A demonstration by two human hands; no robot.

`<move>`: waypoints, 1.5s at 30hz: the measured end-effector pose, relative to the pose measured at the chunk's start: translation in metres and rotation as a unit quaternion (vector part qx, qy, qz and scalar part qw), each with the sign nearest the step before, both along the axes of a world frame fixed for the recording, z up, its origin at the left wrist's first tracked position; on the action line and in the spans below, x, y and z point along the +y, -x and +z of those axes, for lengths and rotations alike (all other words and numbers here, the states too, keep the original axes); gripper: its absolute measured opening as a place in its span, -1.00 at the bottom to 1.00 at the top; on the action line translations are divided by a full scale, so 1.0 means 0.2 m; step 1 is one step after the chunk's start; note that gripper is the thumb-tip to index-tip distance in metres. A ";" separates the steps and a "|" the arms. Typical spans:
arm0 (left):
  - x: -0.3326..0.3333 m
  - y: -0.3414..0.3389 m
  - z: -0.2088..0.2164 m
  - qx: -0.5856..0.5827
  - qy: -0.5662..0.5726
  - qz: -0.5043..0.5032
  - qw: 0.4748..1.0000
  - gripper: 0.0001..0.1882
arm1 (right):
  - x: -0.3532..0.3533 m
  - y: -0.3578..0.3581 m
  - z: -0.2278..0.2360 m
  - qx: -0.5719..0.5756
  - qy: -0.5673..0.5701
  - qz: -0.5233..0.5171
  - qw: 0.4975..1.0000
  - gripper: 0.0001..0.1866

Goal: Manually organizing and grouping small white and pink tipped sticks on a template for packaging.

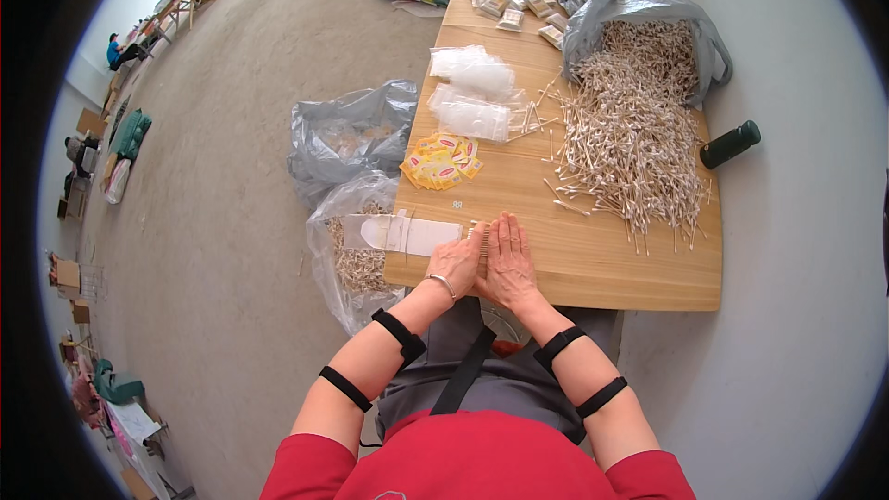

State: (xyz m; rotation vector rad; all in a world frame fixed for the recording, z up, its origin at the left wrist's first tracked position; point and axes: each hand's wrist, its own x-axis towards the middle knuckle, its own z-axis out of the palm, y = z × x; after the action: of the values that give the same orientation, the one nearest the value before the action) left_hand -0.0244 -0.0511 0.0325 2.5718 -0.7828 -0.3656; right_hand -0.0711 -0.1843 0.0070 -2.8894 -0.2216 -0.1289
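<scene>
My left hand (pixel 454 263) and my right hand (pixel 508 264) are side by side at the table's near edge. A small row of cotton swabs (pixel 482 239) lies squeezed between them. The left thumb and fingers are closed around the swabs' left side. My right hand lies flat, fingers stretched out straight, along their right side. Left of my hands is a flat white plastic sleeve (pixel 433 237) with a rounded end, with thin sticks lying across it. A large heap of loose cotton swabs (pixel 630 120) spills from a grey plastic bag (pixel 715 60) on the right.
Yellow printed cards (pixel 442 163) and stacks of clear plastic bags (pixel 470 114) lie along the wooden table's (pixel 528 167) left side. Small filled packets (pixel 511 18) are farther back. A dark green bottle (pixel 731 143) is at the right edge. Plastic sacks (pixel 352 143) stand on the floor left.
</scene>
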 end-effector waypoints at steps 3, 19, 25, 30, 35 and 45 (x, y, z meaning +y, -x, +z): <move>0.00 0.00 0.00 -0.011 -0.006 -0.001 1.000 -0.44 | 0.00 0.02 0.01 0.000 -0.007 0.011 1.000 -0.03; -0.02 -0.02 -0.12 0.010 0.399 0.173 0.900 -0.60 | 0.07 0.04 0.02 0.049 -0.031 -0.023 0.998 -0.02; -0.04 -0.04 -0.16 0.144 0.539 0.188 0.808 -0.56 | 0.14 0.02 -0.02 0.040 -0.017 -0.050 0.998 -0.08; 0.07 -0.08 -0.19 0.205 0.569 0.202 0.770 -0.52 | 0.28 -0.03 -0.04 0.042 -0.036 -0.062 0.997 -0.11; 0.23 -0.13 -0.16 0.170 0.590 0.255 0.747 -0.53 | 0.44 -0.10 -0.03 0.032 -0.052 -0.040 0.997 -0.15; 0.34 -0.14 -0.19 0.113 0.494 0.255 0.823 -0.51 | 0.51 -0.12 0.02 0.107 -0.064 0.002 0.992 -0.12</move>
State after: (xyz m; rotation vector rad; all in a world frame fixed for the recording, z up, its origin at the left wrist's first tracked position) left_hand 0.0033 0.0173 -0.0049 1.5928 -0.0836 -0.0427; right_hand -0.0470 -0.0815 0.0118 -2.7482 -0.1719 0.1611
